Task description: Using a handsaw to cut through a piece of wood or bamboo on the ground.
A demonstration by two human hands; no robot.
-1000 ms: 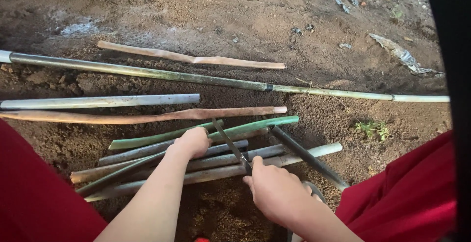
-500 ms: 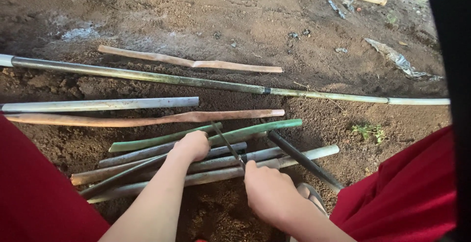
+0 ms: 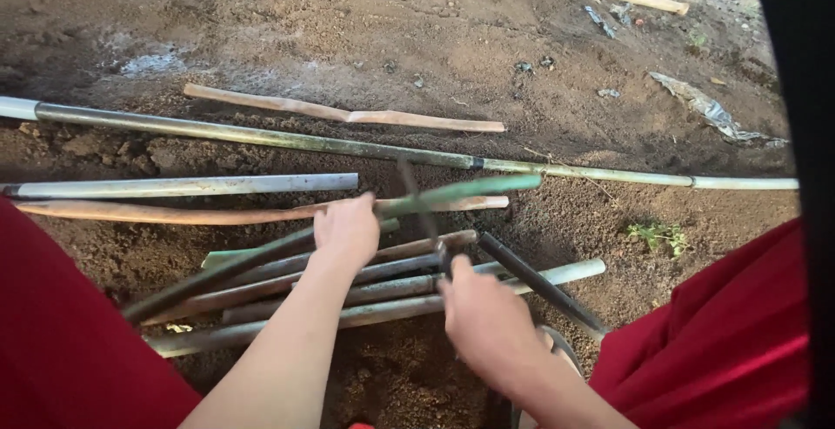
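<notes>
Two bare hands work over a heap of cut bamboo stalks (image 3: 374, 294) on loose soil (image 3: 417, 38); the right hand (image 3: 487, 320) is closed on a dark blade handle (image 3: 426, 212), blurred, angled up across the pile; the left hand (image 3: 348, 229) grips a green bamboo stick (image 3: 470, 190), raised off the heap; beyond lies a long bamboo pole (image 3: 261, 136); farther, a split pale strip (image 3: 348, 114).

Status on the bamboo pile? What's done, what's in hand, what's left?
Done: several cut lengths lie in a loose pile on the soil. In hand: left hand lifts a green bamboo pole at an angle; right hand grips a dark blade, blurred. Left: the long pole and grey pole lie whole.
</notes>
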